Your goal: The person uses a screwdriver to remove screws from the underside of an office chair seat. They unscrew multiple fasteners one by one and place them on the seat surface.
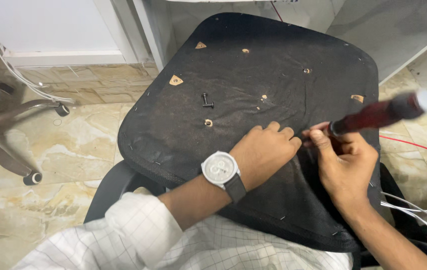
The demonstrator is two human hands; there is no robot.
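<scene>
Screwdriver (381, 114), dark red handle with a pale blurred cap, gripped in the right hand (346, 162) over the near right part of the chair seat (183, 130). Handle slants up and away to the right; the tip is hidden behind the fingers, so I cannot tell what it meets. Right fingers are wrapped tight around the lower handle.

Left hand (263, 152) lies knuckles up on the seat, just beside the right hand, fingers curled together with the tips pressed to the black fabric; whether they pinch anything cannot be seen. A wristwatch (220, 169) with a grey face sits on that wrist, above a white checked sleeve (138, 232).

Seat is upturned, underside showing: black cloth with several small holes. A loose black bolt (207, 100) lies on it, well beyond the left hand, with a screw hole (208, 122) just nearer.

Left of the seat, on the marble floor (73, 145), stands a chair base (3, 130) with castors. White cables (413, 210) trail right of the seat.
</scene>
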